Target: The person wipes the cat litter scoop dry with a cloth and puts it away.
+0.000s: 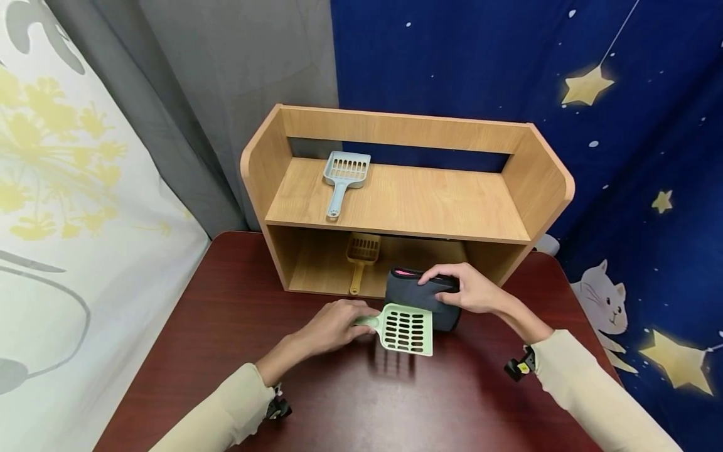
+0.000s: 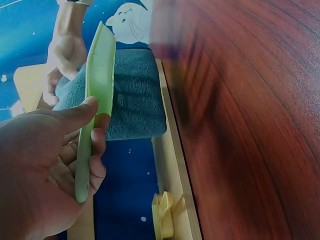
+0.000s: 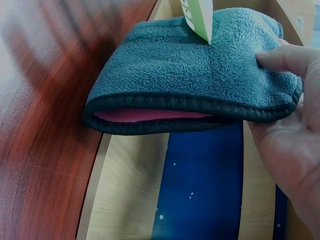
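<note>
The green scoop (image 1: 403,328) is held by its handle in the left hand (image 1: 330,326), its long axis running toward 3 o'clock. There the slotted head overlaps the dark fleece pouch (image 1: 420,295), which is gripped by the right hand (image 1: 471,290) with its fingers curled over the top.

Blue scoop (image 1: 344,180) on wooden shelf (image 1: 395,201); yellow scoop (image 1: 361,254) below.

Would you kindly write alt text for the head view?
A left hand holds a green slotted scoop against a grey fleece pouch gripped by the right hand, on a red-brown table before a wooden shelf.
</note>
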The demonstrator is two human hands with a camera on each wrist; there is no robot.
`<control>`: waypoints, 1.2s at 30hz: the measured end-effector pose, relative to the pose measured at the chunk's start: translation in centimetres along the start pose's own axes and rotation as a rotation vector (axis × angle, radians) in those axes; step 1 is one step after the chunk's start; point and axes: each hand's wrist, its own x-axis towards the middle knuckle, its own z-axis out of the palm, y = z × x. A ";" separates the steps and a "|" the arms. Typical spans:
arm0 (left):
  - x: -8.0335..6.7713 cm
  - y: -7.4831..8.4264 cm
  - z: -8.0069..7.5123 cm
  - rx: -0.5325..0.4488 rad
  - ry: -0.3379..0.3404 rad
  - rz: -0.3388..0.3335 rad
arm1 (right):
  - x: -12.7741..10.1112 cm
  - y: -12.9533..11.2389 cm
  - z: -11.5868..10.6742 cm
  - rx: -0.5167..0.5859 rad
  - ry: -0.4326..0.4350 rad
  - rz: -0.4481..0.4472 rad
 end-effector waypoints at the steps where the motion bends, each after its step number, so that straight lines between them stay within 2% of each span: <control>1: 0.0 0.0 0.0 0.001 0.003 0.001 | 0.0 0.0 0.0 0.000 -0.002 -0.001; 12: 1.2 1.0 0.8 -0.017 -0.008 0.006 | 2.4 -1.0 1.7 0.032 -0.006 -0.030; 16: 1.3 1.3 0.8 -0.014 0.007 0.029 | 2.7 -1.3 1.7 0.022 -0.002 -0.037; 23: 0.4 0.6 0.5 -0.016 0.045 0.016 | 0.6 -0.5 0.4 0.007 0.022 0.020; 28: -0.1 0.0 0.3 -0.019 0.066 0.001 | -1.4 0.0 -0.5 -0.009 0.078 0.068; 32: -0.2 -0.2 0.4 -0.036 0.080 -0.003 | -2.6 0.1 -0.5 0.027 0.153 0.100; 36: 0.0 -0.2 0.6 -0.088 0.101 -0.006 | -3.5 -0.1 0.2 0.075 0.286 0.143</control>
